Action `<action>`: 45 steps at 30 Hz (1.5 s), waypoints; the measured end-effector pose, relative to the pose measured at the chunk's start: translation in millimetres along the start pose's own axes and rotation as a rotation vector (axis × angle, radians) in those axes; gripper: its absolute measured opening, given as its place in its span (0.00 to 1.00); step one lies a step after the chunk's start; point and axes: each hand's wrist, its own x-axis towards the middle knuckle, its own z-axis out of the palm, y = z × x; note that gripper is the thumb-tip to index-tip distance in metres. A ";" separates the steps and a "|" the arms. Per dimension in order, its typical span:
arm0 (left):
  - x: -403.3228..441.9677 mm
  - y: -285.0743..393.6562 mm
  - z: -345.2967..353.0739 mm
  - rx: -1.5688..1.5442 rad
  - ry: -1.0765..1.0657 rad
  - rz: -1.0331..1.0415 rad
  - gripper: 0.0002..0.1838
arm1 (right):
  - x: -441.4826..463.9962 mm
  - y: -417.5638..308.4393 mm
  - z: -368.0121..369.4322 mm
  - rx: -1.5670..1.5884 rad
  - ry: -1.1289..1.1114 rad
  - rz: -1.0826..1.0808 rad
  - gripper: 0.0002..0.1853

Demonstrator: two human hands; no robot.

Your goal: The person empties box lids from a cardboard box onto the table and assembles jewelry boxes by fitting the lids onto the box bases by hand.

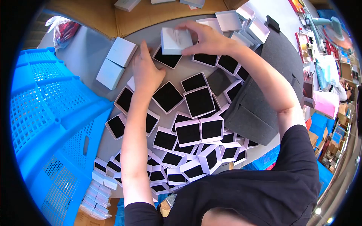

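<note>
In the head view, my right hand (206, 38) grips a small white box (172, 42) by its right side, thumb and fingers around it. The box is above an open tray with a black lining (168, 60). My left hand (148, 74) is to the left of that box, apart from it, index finger stretched out and thumb spread, with nothing seen in it. Beside it on the left lie two closed white boxes, an upper one (121, 52) and a lower one (110, 73). Many black-lined open trays (199, 101) spread below my hands, some stacked or tilted.
Blue perforated crates (49, 90) stand on the left. A cardboard box (102, 19) borders the table's far side. White open lids (228, 21) are piled at the upper right, beside a dark grey fabric bag (256, 109). Plastic-wrapped white boxes (96, 197) sit at the lower left.
</note>
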 end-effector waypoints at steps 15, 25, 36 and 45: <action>5.1 7.1 -4.1 -0.062 0.063 0.104 0.57 | 16.7 12.4 -0.2 -0.116 -0.145 -0.298 0.38; 12.6 -2.4 -10.5 0.084 0.025 0.188 0.58 | 13.0 -7.2 20.8 -0.569 -0.031 -0.510 0.39; 12.8 -5.9 -8.0 0.127 0.074 0.217 0.57 | -3.2 4.0 20.4 -0.252 0.095 -0.415 0.37; 13.0 -1.2 -6.0 0.193 0.057 0.171 0.58 | 6.9 -7.1 19.7 -0.525 -0.019 -0.511 0.34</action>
